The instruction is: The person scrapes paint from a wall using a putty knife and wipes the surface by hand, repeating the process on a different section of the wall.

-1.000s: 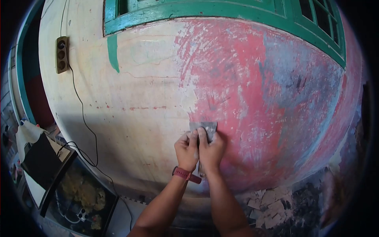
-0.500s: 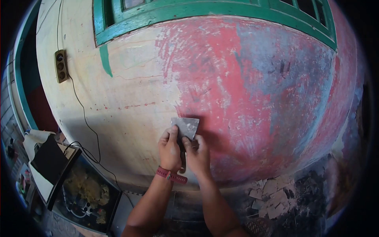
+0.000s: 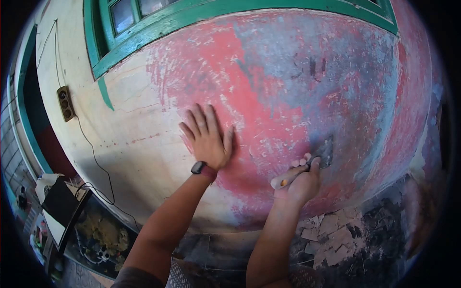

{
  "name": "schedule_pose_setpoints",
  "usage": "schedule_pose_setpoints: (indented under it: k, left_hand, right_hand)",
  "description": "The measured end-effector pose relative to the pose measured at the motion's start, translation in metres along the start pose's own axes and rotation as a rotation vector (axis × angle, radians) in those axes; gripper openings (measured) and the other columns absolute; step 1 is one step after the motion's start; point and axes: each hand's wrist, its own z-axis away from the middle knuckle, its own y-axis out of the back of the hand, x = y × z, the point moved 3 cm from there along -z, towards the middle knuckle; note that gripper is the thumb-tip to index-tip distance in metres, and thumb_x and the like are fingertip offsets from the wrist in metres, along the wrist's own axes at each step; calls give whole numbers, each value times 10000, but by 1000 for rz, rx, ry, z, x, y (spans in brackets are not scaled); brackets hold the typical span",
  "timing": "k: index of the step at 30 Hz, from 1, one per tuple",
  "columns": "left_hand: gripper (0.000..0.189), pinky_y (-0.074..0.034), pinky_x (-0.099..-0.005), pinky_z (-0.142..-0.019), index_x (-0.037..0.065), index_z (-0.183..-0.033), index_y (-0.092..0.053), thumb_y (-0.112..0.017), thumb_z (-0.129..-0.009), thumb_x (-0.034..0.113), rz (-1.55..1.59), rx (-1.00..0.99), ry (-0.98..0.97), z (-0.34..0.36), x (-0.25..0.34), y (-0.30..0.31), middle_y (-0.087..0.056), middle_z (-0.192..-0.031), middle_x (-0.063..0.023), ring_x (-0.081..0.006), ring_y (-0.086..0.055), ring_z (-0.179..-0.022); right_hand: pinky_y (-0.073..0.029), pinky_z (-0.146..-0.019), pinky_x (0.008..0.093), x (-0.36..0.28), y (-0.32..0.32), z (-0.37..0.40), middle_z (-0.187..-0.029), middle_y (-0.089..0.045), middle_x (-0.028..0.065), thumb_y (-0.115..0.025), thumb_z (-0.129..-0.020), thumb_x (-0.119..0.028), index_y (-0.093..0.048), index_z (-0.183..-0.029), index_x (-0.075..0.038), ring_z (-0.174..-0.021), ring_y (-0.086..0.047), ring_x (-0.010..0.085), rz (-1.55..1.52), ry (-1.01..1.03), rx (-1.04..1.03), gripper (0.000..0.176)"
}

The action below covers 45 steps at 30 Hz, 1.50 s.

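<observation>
My left hand [image 3: 210,141] lies with spread fingers on the pink part of the wall [image 3: 249,125], a dark watch on its wrist. To the right and lower, my right hand [image 3: 303,182] grips the handle of a putty knife [image 3: 324,154]. The wide grey blade points up and right, close to the pink and bluish-grey patchy surface; whether its edge touches the wall cannot be made out. Cream paint [image 3: 125,134] covers the wall's left part.
A green window frame [image 3: 192,24] runs along the top. At the left hangs a socket strip [image 3: 66,103] with a cable. A glass-topped tank [image 3: 101,230] stands lower left. Flakes of paint [image 3: 331,235] lie on the dark floor at the lower right.
My hands have parted. The left has let go of the putty knife and lies on the wall; the right has moved right with the knife. The view has shifted to the right.
</observation>
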Motion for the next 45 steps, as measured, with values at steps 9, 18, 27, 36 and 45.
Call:
schedule_pose_setpoints:
  k: [9, 18, 27, 36, 45]
  left_hand:
    - [739, -119, -658, -1268, 258, -1637, -350, -524, -1009, 606, 73, -430, -974, 50, 32, -49, -300, -1713, -71, -349, -285, -1569]
    - [750, -73, -658, -1253, 124, -1623, -359, -549, -1006, 505, 17, 137, -272, -92, 98, 11, -257, -1705, -209, -396, -219, -1586]
    - [812, -50, -542, -1325, 241, -1634, -331, -635, -944, 543, 131, -408, -1260, -24, 151, -42, -275, -1723, -30, -250, -201, -1603]
    - [806, -142, -580, -1289, 230, -1650, -316, -530, -985, 632, -47, 85, -717, -178, 171, 22, -288, -1710, -125, -364, -249, -1581]
    - [745, -68, -576, -1308, 167, -1649, -296, -520, -1021, 500, 109, -285, -951, -58, 187, -37, -228, -1733, -99, -299, -184, -1606]
  right_hand:
    - [-486, -521, 205, -56, -15, -5, -782, -557, -25, -618, -1074, -261, -603, -957, -109, -588, -517, 46, -63, 70, -3, 193]
    - [-519, -476, 210, -65, 13, -48, -766, -635, -3, -638, -1052, -287, -607, -910, -101, -543, -581, 56, -383, -6, -152, 236]
    - [-539, -434, 269, -85, 15, -58, -720, -669, 21, -568, -1063, -372, -638, -834, -109, -483, -602, 122, -516, -74, -114, 355]
    - [-537, -472, 253, -70, 34, -83, -787, -660, 24, -593, -1057, -328, -630, -1038, -85, -538, -605, 108, -508, -29, -107, 247]
    - [-524, -495, 251, -64, 36, -84, -842, -640, 43, -577, -1071, -309, -565, -1073, -62, -578, -598, 108, -522, -85, -165, 247]
